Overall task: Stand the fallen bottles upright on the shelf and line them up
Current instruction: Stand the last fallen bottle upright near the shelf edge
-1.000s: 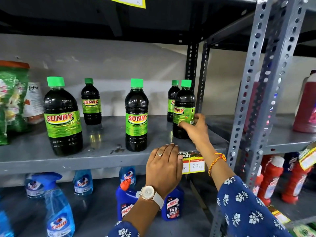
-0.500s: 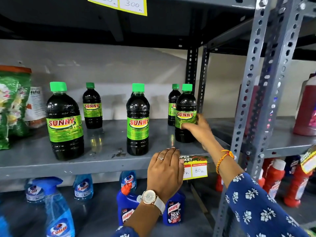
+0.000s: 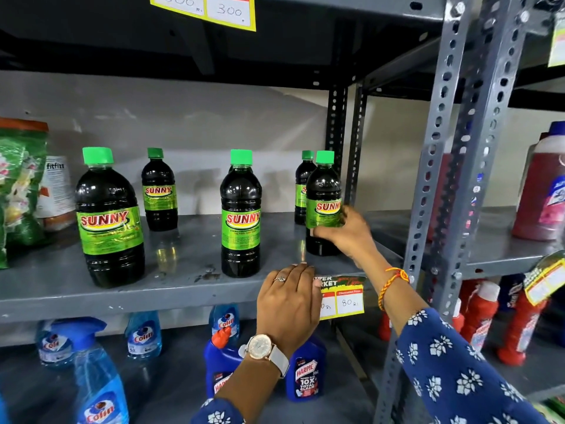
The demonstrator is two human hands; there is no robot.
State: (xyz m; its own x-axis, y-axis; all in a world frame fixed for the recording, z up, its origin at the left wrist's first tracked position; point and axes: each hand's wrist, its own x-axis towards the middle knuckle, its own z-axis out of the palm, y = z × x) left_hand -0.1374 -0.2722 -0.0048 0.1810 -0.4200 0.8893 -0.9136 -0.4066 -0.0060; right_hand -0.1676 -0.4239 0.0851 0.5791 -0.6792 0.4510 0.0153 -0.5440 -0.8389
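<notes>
Several dark Sunny bottles with green caps stand upright on the grey shelf (image 3: pixel 171 270). A large bottle (image 3: pixel 108 215) is at front left, a small bottle (image 3: pixel 159 191) behind it, and a tall bottle (image 3: pixel 241 215) in the middle. At the right, my right hand (image 3: pixel 345 231) grips the lower body of the right front bottle (image 3: pixel 323 191), with another small bottle (image 3: pixel 302 185) just behind it. My left hand (image 3: pixel 289 298), with a ring and wristwatch, rests palm down over the shelf's front edge, holding nothing.
Green packets (image 3: pixel 18 191) stand at the shelf's left end. A perforated steel upright (image 3: pixel 452 166) rises right of my arm. Blue Colin spray bottles (image 3: pixel 97 390) and Harpic bottles (image 3: pixel 305 377) fill the shelf below. Red bottles (image 3: pixel 541 191) sit on the neighbouring rack. A yellow price tag (image 3: pixel 348 301) hangs on the edge.
The right front bottle's label has turned from sideways to face more forward under my right hand. My left hand stays on the shelf edge. The camera has tilted slightly.
</notes>
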